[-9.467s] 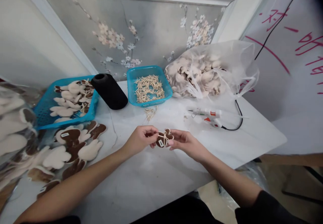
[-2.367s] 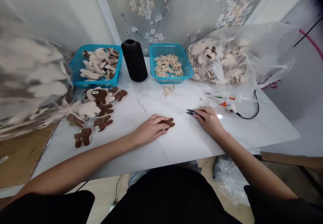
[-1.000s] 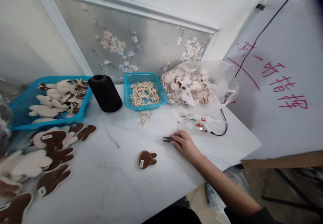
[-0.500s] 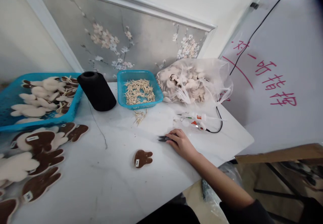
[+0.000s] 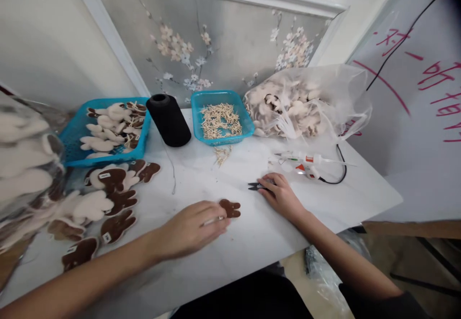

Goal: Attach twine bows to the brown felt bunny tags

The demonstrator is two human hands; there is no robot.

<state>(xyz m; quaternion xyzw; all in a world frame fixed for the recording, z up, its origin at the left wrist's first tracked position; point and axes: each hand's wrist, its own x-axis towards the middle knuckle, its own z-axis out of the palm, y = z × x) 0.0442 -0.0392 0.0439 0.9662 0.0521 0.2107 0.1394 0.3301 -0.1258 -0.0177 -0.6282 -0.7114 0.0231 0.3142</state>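
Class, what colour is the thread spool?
Black cylindrical thread spool, best seen in the head view.

Left hand (image 5: 190, 228): you've blurred it with motion, so your fingers smear.
Thread snips (image 5: 255, 186): their handles are hidden under your right hand (image 5: 283, 196).
Plastic bag (image 5: 25, 165): the left edge cuts it off, its contents blurred.
Rabbit tags (image 5: 106, 237): too small for you to read.

Nothing fancy on the body front: the left hand (image 5: 190, 228) and right hand (image 5: 283, 196) are bare, no gloves or tape, and so are the forearms. There's a black sleeve (image 5: 374, 300) on the right arm, and black clothing (image 5: 245, 297) sits just below the front edge of the desk (image 5: 230, 266).
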